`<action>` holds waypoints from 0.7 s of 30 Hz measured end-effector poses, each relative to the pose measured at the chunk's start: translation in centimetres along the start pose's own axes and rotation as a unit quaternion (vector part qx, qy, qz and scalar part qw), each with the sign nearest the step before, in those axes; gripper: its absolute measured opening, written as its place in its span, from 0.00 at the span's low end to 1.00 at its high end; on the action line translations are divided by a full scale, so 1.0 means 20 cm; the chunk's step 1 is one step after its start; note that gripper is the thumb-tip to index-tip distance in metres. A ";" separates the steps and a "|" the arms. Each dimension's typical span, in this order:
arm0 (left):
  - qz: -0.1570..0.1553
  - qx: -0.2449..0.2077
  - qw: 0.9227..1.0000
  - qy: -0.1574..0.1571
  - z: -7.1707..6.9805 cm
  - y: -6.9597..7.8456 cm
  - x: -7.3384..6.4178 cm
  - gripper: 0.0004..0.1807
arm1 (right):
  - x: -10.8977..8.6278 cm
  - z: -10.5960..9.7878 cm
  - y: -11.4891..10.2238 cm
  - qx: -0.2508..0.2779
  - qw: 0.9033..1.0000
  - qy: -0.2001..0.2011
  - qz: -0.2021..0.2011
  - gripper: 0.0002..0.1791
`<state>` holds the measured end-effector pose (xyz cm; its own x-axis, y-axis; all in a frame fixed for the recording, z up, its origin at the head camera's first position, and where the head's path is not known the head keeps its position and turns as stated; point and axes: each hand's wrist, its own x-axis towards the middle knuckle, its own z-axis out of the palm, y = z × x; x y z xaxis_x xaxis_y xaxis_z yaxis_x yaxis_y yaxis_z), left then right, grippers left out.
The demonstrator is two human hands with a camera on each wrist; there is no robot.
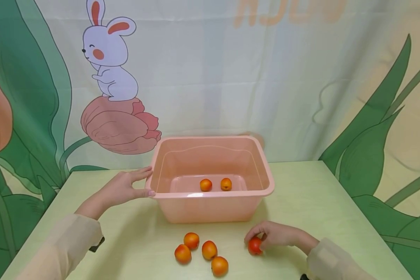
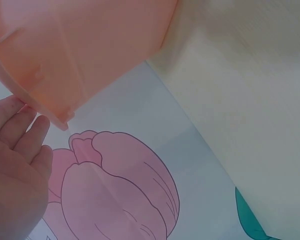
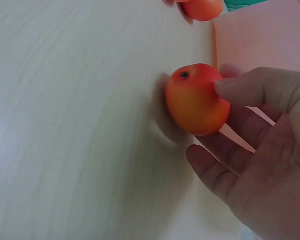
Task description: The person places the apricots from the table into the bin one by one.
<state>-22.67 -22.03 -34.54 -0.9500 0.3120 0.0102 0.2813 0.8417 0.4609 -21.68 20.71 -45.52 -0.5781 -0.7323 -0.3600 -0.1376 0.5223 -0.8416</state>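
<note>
A pink plastic basin stands on the table, and two small orange fruits lie on its floor. At the basin's left end my left hand touches the rim with fairly straight fingers and thumb. In the left wrist view the fingertips meet the rim from outside. My right hand, in front of the basin's right side, holds a round red-orange fruit between thumb and fingers. A small dark green stem spot shows on this fruit in the right wrist view, close over the table.
Several more red-orange fruits lie in a loose group in front of the basin, left of my right hand. The pale wood-look table ends at a hanging cloth printed with a rabbit, flowers and leaves.
</note>
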 end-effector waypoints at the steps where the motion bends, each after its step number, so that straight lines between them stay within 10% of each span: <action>1: 0.000 0.001 1.000 0.000 0.00 0.00 0.00 0.49 | 0.00 0.00 0.01 -0.001 1.000 0.000 0.001 0.20; 21: -0.006 -0.005 1.000 -0.003 0.00 0.01 0.00 0.49 | 0.01 0.01 0.02 -0.040 0.999 0.034 -0.004 0.16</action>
<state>-22.61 -21.96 -34.45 -0.9524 0.3050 -0.0012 0.2687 0.8409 0.4698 -21.64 20.73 -45.97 -0.6304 -0.7059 -0.3229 -0.2043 0.5522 -0.8083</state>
